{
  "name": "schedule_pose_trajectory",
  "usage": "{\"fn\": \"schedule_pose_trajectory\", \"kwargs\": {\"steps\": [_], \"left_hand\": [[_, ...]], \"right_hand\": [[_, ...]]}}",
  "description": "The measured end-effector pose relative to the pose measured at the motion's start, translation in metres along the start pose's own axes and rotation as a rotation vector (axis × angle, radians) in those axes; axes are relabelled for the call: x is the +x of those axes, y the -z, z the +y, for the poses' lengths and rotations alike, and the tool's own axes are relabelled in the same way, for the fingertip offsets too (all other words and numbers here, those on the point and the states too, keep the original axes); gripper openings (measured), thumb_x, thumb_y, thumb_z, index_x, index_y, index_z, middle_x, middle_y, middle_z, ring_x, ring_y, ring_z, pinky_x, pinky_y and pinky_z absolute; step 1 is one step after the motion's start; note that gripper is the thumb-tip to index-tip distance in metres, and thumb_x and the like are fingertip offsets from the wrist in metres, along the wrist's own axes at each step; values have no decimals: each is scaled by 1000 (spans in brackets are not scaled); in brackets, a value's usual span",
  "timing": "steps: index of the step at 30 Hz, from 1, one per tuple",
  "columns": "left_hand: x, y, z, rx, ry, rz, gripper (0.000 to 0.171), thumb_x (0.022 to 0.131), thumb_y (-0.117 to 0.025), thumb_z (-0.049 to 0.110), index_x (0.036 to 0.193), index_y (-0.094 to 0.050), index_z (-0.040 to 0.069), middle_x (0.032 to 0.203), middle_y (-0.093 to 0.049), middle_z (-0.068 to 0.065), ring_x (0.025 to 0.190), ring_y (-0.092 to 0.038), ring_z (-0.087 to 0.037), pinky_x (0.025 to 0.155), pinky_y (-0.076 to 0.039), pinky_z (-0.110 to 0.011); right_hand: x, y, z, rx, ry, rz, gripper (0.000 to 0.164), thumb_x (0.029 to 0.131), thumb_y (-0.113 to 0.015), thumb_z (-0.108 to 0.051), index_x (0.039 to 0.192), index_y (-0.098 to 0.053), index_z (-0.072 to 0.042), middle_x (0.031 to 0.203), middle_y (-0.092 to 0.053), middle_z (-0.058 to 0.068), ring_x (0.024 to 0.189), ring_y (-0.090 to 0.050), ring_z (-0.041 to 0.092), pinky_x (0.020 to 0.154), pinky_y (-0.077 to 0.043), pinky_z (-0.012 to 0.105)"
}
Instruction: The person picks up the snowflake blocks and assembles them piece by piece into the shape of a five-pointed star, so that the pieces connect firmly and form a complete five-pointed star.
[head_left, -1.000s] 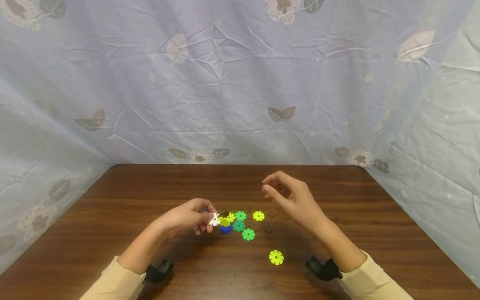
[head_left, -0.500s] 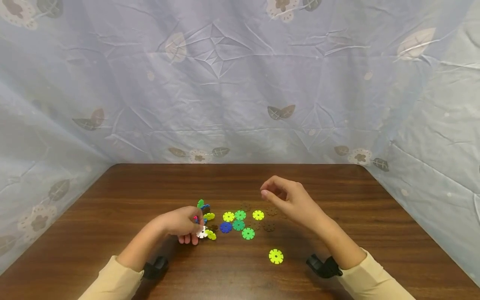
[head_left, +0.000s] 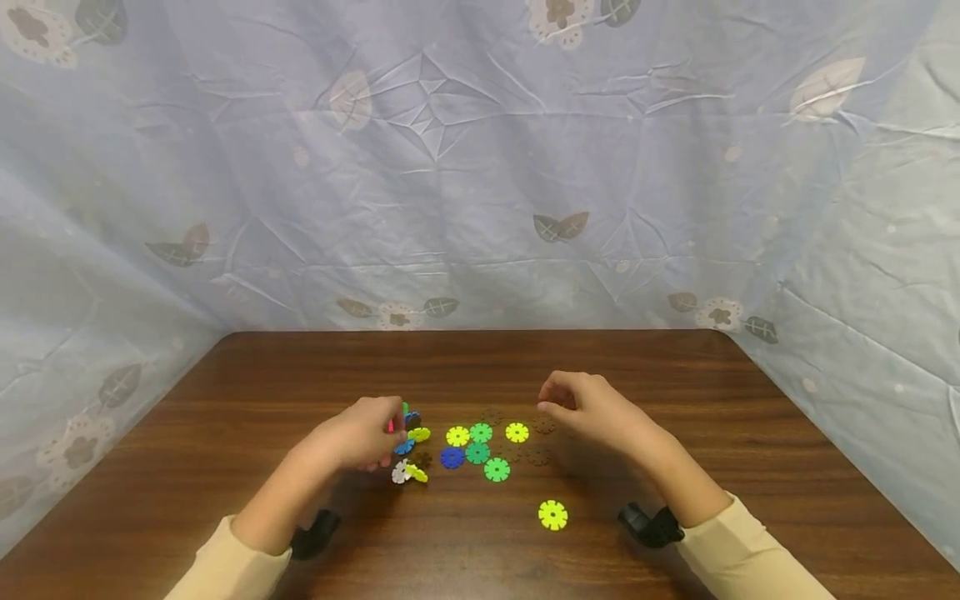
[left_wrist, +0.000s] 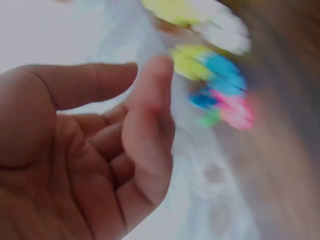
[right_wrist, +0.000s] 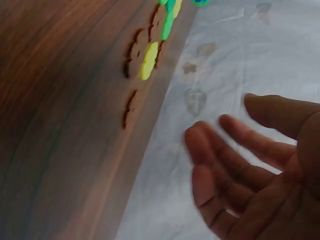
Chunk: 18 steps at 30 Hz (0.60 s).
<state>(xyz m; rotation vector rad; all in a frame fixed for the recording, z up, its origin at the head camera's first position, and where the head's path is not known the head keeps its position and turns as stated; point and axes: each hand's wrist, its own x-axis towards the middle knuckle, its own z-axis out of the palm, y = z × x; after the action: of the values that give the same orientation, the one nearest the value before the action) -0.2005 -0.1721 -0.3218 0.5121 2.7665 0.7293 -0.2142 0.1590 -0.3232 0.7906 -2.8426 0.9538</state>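
My left hand (head_left: 365, 433) hovers at the left end of the notched plastic discs, fingers loosely bent; the left wrist view has nothing between thumb and forefinger. Just below it lie a white disc (head_left: 401, 472) and a tilted yellow disc (head_left: 417, 473), overlapping each other. Beyond the fingertips sits a cluster with yellow (left_wrist: 191, 62), light blue (left_wrist: 225, 74) and pink (left_wrist: 235, 110) discs, partly hidden by the hand in the head view. My right hand (head_left: 596, 408) is raised over the table, holding nothing, its fingers loosely curved near a yellow disc (head_left: 517, 432).
Flat mid-table lie a blue disc (head_left: 452, 457), a light green disc (head_left: 497, 469), a teal disc (head_left: 477, 452) and several brown discs, one a brown disc (head_left: 537, 456) that blends with the wood table (head_left: 300, 375). One yellow disc (head_left: 552, 515) lies nearer. Patterned cloth (head_left: 480, 208) surrounds the table.
My left hand carried the white and yellow discs leftward, set them down and let go, then rose slightly away from them. My right hand has dropped a little and shifted right.
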Motion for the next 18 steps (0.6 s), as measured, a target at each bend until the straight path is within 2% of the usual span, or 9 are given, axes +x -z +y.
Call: {"fn": "schedule_pose_trajectory", "kwargs": {"steps": [2, 5, 11, 15, 18], "left_hand": [[-3, -1, 17, 66, -34, 65, 9, 102, -66, 10, 98, -59, 7, 77, -65, -5, 62, -57, -14, 55, -46, -29], [-2, -11, 43, 161, -107, 116, 12, 99, -72, 14, 99, -61, 9, 82, -65, -2, 66, -58, -15, 58, -46, -32], [13, -46, 79, 315, -236, 89, 15, 93, -79, 17, 105, -70, 12, 96, -73, -2, 80, -68, -16, 60, -51, -33], [23, -64, 88, 428, -227, 88, 8, 92, -80, 17, 97, -74, 15, 97, -72, 0, 86, -70, -16, 61, -54, -34], [27, -72, 89, 466, -194, 89, 8, 92, -78, 15, 88, -72, 16, 94, -71, 1, 80, -66, -13, 59, -51, -33]], "right_hand": [[2, 0, 6, -30, -29, -37, 13, 102, -68, -17, 106, -70, -5, 96, -75, 6, 88, -68, 15, 77, -57, 33], [6, -3, 15, -57, -51, -100, 15, 100, -70, -14, 111, -71, -3, 100, -75, 7, 94, -69, 19, 80, -59, 37], [11, -14, 26, -109, -10, -208, 23, 97, -72, -7, 119, -71, -1, 113, -75, 14, 105, -72, 28, 87, -61, 40], [13, -19, 27, -165, 27, -252, 26, 98, -71, -6, 124, -70, -1, 120, -71, 14, 111, -69, 30, 90, -59, 41], [14, -21, 22, -204, 37, -277, 23, 98, -69, -3, 121, -71, -4, 114, -67, 11, 100, -63, 21, 82, -55, 35]]}}
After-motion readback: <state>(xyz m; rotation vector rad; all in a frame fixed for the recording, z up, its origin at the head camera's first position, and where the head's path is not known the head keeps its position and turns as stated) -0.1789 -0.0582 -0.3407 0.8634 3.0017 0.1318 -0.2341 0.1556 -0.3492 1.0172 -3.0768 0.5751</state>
